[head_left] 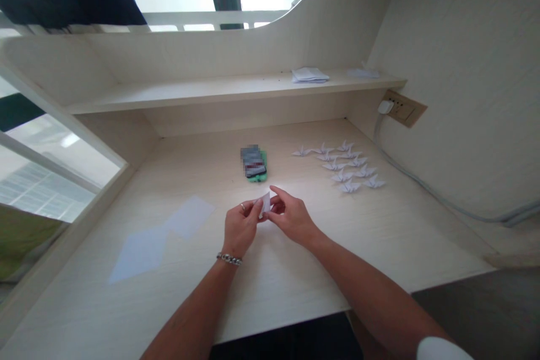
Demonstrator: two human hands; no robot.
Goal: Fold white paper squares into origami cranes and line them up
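A small folded piece of white paper (265,203) is pinched between both hands above the middle of the desk (379,236). My left hand (239,228), with a ring and a chain bracelet, grips its left side. My right hand (291,215) holds its right side with thumb and fingertips closed on it. Several white folded paper cranes (343,166) lie in rows on the desk to the right of my hands. A phone in a green case (254,163) lies just beyond my hands.
A stack of white paper sheets (310,75) rests on the shelf above the desk. A wall socket (403,107) with a white plug and cable is on the right wall. A window frame borders the desk on the left.
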